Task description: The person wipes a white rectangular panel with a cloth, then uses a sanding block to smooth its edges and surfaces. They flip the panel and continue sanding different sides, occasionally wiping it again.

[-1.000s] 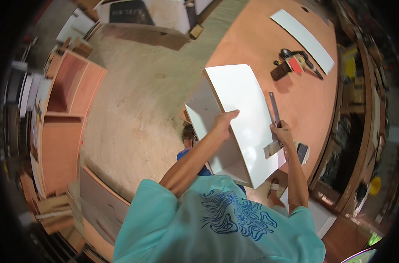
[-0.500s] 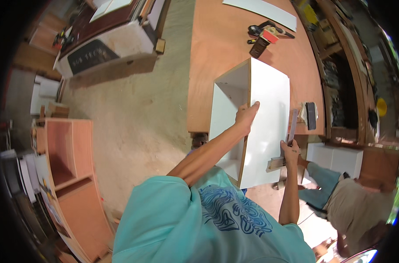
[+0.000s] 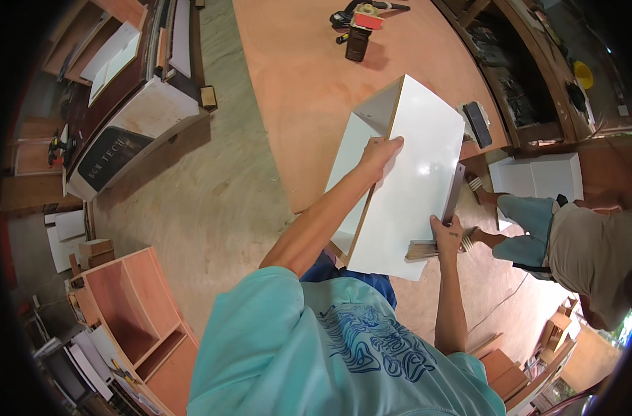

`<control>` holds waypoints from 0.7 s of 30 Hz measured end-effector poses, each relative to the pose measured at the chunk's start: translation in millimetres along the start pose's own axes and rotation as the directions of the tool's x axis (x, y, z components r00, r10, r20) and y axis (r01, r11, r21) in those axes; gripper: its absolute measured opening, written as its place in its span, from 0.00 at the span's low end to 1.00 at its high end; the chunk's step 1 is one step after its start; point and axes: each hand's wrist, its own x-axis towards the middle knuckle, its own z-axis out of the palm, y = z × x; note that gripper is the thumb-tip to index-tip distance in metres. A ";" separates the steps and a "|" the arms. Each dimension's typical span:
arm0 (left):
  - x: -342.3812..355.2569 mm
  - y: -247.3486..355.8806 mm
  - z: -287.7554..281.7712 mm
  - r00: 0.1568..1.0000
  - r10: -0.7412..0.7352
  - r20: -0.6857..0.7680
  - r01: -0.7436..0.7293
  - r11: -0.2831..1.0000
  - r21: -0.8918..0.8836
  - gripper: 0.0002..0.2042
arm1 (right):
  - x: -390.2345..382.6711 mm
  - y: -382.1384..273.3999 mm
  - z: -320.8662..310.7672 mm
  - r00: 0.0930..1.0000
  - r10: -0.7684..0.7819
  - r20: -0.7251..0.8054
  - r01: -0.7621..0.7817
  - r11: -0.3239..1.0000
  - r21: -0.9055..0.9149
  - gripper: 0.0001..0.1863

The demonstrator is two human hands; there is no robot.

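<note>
A white open-fronted box (image 3: pixel 420 159) with bare brown board edges is tilted in front of me, over the near end of the table. My left hand (image 3: pixel 381 157) grips its left front edge, thumb on the white panel and fingers inside the opening. In my right hand (image 3: pixel 446 236) is a try square (image 3: pixel 421 249), held near its corner. Its steel blade runs up along the box's right edge, and its thick stock crosses the lower part of the white panel. Whether the blade touches the box, I cannot tell.
The table (image 3: pixel 288 90) carries a dark power tool (image 3: pixel 358 43) and a black block (image 3: pixel 477 123). On the right another person (image 3: pixel 583 243) bends near a white cabinet (image 3: pixel 538 177). A wooden cabinet (image 3: pixel 132 305) stands lower left, a workbench (image 3: pixel 129 132) upper left.
My view has turned, so the table sits higher and further left. The box leans more, its lower end swung left. The square's blade has come closer along the box's right edge.
</note>
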 end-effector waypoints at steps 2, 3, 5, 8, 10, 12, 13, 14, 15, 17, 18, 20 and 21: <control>6.7 2.3 1.3 1.000 -0.004 -0.016 0.006 0.997 0.082 0.20 | -5.7 -0.4 7.4 0.999 0.033 -0.012 -0.033 0.999 -0.003 0.20; 10.2 3.8 0.5 1.000 -0.008 -0.027 0.011 0.992 0.122 0.20 | -8.5 1.4 11.6 0.999 0.029 -0.036 -0.028 0.999 0.021 0.20; 22.1 3.1 0.6 0.999 0.034 0.015 -0.036 0.981 0.192 0.21 | -10.5 3.1 18.1 0.997 0.064 -0.053 -0.063 0.997 0.036 0.20; 42.3 11.8 -2.5 0.995 0.056 0.080 -0.076 0.961 0.268 0.22 | -10.2 10.1 28.5 0.996 0.060 -0.071 -0.055 0.996 0.071 0.20; 49.7 17.9 0.9 0.996 0.051 0.074 -0.071 0.950 0.304 0.23 | -15.8 -1.9 33.4 0.996 0.075 -0.052 -0.064 0.981 0.183 0.19; 61.8 34.1 0.1 0.997 0.071 0.013 -0.071 0.934 0.350 0.24 | -19.7 -15.1 44.9 0.991 0.076 -0.110 -0.053 0.980 0.193 0.18; 68.3 42.4 -5.6 0.998 0.057 0.025 -0.062 0.936 0.347 0.28 | -22.2 -21.0 52.0 0.987 0.074 -0.140 -0.044 0.978 0.203 0.18; 77.4 43.7 -19.7 0.999 0.044 0.028 -0.051 0.940 0.337 0.32 | -25.8 -22.1 60.7 0.988 0.053 -0.148 -0.024 0.981 0.193 0.18; 82.1 46.4 -25.8 0.999 0.029 0.044 -0.042 0.943 0.330 0.37 | -27.2 -21.7 69.7 0.985 0.036 -0.169 -0.005 0.983 0.184 0.18; 87.5 47.6 -36.0 0.997 -0.009 0.082 -0.026 0.914 0.405 0.39 | -37.4 -28.0 83.4 0.984 0.043 -0.175 -0.002 0.973 0.231 0.18; 89.3 47.3 -39.0 0.995 -0.029 0.098 -0.017 0.898 0.440 0.41 | -42.1 -23.7 89.5 0.983 0.064 -0.174 -0.027 0.977 0.211 0.17; 90.6 41.8 -41.9 0.995 -0.013 0.095 -0.034 0.875 0.483 0.42 | -52.5 -18.6 105.6 0.982 0.101 -0.162 -0.074 0.983 0.170 0.17; 91.9 40.6 -44.1 0.996 -0.003 0.088 -0.042 0.864 0.502 0.42 | -59.5 -27.0 107.8 0.976 0.110 -0.190 -0.080 0.984 0.161 0.17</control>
